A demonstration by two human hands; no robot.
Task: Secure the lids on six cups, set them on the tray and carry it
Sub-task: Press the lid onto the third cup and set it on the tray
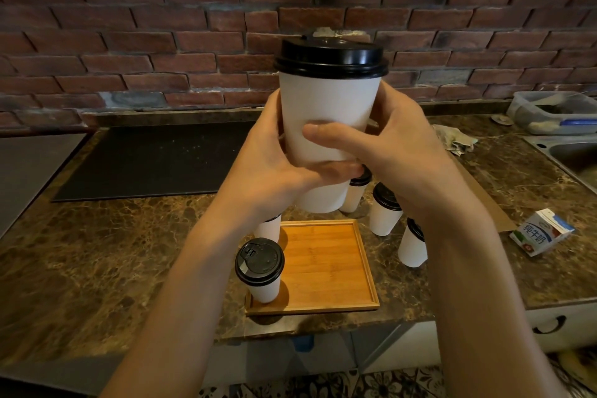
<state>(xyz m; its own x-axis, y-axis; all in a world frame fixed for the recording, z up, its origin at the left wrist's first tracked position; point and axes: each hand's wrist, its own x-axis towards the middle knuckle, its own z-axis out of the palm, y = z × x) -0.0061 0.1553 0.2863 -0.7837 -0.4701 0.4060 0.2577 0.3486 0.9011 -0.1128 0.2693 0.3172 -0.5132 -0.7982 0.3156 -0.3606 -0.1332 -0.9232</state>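
A white paper cup (326, 113) with a black lid (331, 56) is up in the air, above the back of the wooden tray (326, 265). The left hand (274, 165) and right hand (397, 152) both wrap around it. There are six cups in all: this one, a second cup (260, 271) on the tray's front left corner, a third cup (268, 231) by its back left corner, and three more cups (386, 216) by its right side. The tray sits near the front edge of the brown stone counter (97, 252). A brick wall (145, 52) is behind it.

White cups (326, 126) wear black lids (331, 56); the tray (326, 265) is orange-brown wood, the worktop (97, 252) veined brown marble, the wall (161, 42) red brick, the carton (541, 233) seemingly blue-and-white.
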